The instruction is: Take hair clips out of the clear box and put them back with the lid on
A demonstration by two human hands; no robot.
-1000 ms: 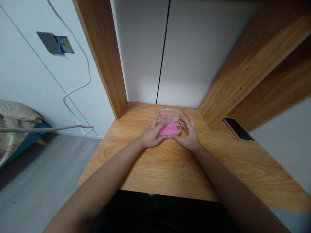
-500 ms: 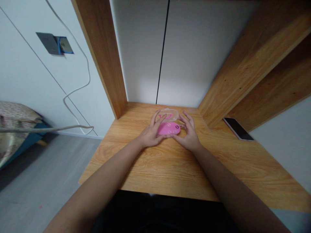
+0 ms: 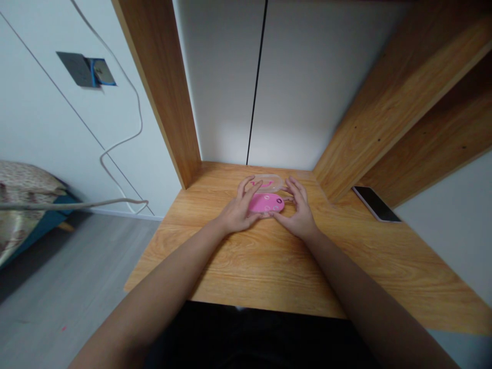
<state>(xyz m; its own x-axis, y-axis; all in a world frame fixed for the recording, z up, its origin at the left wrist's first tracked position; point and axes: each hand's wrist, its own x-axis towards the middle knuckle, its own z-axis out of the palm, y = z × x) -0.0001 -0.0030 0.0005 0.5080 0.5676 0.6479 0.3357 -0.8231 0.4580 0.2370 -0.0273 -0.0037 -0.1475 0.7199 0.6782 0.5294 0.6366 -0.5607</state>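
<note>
A small oval plastic case lies opened out on the wooden desktop [image 3: 246,271]. Its pink half [image 3: 265,203], marked with pale ring shapes and one dark ring, is nearer me. Beyond it is the clear half [image 3: 274,183], with a bright pink curved shape showing in or through it. My left hand [image 3: 237,211] curls around the case's left end, thumb at the near edge and fingers over the clear half. My right hand [image 3: 299,214] holds the right end, its thumb on the pink half's near edge and its fingers beside the clear half. My fingers partly cover both ends.
To the right, a phone [image 3: 376,203] with a dark screen lies on the desktop. White panels [image 3: 226,92] stand behind, between wooden uprights [image 3: 157,92]. On the left, a white cable [image 3: 139,110] hangs by an opened wall socket [image 3: 86,69].
My right hand's fingers have drawn slightly closer together beside the clear half. The case has barely shifted, and my left hand stays nearly in place.
</note>
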